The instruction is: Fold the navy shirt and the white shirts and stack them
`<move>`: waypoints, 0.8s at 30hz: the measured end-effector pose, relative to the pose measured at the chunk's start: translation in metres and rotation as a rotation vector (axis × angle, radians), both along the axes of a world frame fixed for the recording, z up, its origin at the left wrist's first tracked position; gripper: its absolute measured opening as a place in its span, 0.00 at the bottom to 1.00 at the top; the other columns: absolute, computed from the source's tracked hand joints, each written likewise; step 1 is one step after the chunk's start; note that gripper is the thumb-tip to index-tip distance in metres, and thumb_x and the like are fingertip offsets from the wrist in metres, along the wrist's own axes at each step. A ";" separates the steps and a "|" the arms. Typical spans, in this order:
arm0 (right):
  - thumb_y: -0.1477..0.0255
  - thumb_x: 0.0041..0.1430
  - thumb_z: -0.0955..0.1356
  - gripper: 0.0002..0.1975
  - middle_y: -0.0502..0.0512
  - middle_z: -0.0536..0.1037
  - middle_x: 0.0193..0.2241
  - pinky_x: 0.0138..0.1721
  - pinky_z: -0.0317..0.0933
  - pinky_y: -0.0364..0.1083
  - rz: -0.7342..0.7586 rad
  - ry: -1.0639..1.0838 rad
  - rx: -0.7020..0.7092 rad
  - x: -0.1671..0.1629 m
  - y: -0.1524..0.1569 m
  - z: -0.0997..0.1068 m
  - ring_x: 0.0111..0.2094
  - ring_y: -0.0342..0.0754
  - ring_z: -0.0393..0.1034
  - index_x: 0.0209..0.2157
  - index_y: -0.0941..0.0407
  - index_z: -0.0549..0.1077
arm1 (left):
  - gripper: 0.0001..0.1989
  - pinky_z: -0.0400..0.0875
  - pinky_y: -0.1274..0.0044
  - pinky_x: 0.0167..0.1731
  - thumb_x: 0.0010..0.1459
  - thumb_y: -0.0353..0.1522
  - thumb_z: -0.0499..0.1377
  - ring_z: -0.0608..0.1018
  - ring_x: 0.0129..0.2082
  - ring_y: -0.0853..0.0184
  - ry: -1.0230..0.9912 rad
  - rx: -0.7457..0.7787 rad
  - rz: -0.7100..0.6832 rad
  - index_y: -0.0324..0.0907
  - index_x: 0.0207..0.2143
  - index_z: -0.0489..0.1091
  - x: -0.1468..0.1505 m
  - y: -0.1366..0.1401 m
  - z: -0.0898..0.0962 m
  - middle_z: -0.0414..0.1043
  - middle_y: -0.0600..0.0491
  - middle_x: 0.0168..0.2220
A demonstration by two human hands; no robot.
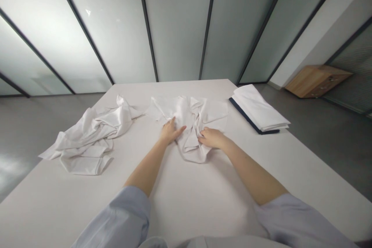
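A crumpled white garment (181,106), perhaps a shirt, lies spread on the table in front of me, with folds bunched along its middle. My left hand (170,131) rests at its left near edge, thumb and fingers apart, palm down. On the right, my right hand (213,138) touches the bunched folds, its fingers slightly bent and spread; the undersides of the fingertips are hidden. Neither hand lifts the cloth clear of the table.
A loose heap of white clothing (90,135) lies at the left of the white table (186,197). At the right edge sits a folded white cloth (258,106) on a dark folded piece (247,119). Beyond stand frosted glass panels (177,27) and a wooden cabinet (316,80).
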State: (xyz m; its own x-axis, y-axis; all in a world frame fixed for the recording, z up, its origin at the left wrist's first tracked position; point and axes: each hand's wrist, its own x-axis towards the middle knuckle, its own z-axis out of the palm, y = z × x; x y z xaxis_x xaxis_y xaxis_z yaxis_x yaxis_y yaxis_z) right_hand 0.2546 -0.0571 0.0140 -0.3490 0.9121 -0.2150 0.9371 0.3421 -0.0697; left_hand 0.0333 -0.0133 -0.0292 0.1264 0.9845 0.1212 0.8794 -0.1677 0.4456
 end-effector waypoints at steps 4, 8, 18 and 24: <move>0.56 0.61 0.63 0.23 0.66 0.78 0.41 0.43 0.63 0.49 0.294 0.191 -0.035 -0.037 -0.026 -0.004 0.41 0.57 0.73 0.42 0.61 0.77 | 0.43 0.59 0.65 0.57 0.53 0.56 0.55 0.66 0.61 0.51 0.129 -0.083 0.063 0.42 0.64 0.53 -0.005 0.001 0.007 0.62 0.39 0.61; 0.58 0.64 0.62 0.22 0.64 0.78 0.44 0.47 0.63 0.49 0.447 0.432 -0.073 -0.045 -0.028 -0.002 0.44 0.55 0.72 0.46 0.60 0.76 | 0.44 0.57 0.59 0.57 0.49 0.53 0.61 0.59 0.64 0.46 0.281 -0.041 0.143 0.43 0.63 0.54 -0.014 -0.001 0.022 0.53 0.36 0.66; 0.66 0.66 0.61 0.17 0.58 0.74 0.54 0.57 0.57 0.52 -0.060 0.341 0.081 0.036 0.058 -0.022 0.56 0.53 0.65 0.50 0.54 0.74 | 0.31 0.68 0.72 0.44 0.54 0.57 0.52 0.76 0.48 0.57 0.300 -0.331 -0.201 0.45 0.47 0.70 -0.002 -0.020 0.071 0.76 0.46 0.48; 0.67 0.66 0.59 0.18 0.58 0.64 0.62 0.62 0.50 0.51 -0.180 0.405 0.108 0.052 0.081 -0.050 0.63 0.50 0.56 0.52 0.55 0.73 | 0.38 0.64 0.63 0.53 0.56 0.58 0.47 0.67 0.59 0.50 0.359 -0.370 -0.204 0.40 0.58 0.63 0.017 -0.021 0.045 0.63 0.37 0.61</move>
State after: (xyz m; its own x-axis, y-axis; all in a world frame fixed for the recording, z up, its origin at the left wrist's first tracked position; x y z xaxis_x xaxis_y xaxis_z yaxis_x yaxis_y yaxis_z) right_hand 0.3069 0.0234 -0.0363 -0.2189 0.9757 0.0055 0.8868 0.2013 -0.4160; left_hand 0.0500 -0.0341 0.0160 0.2884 0.9045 -0.3141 0.9531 -0.2396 0.1852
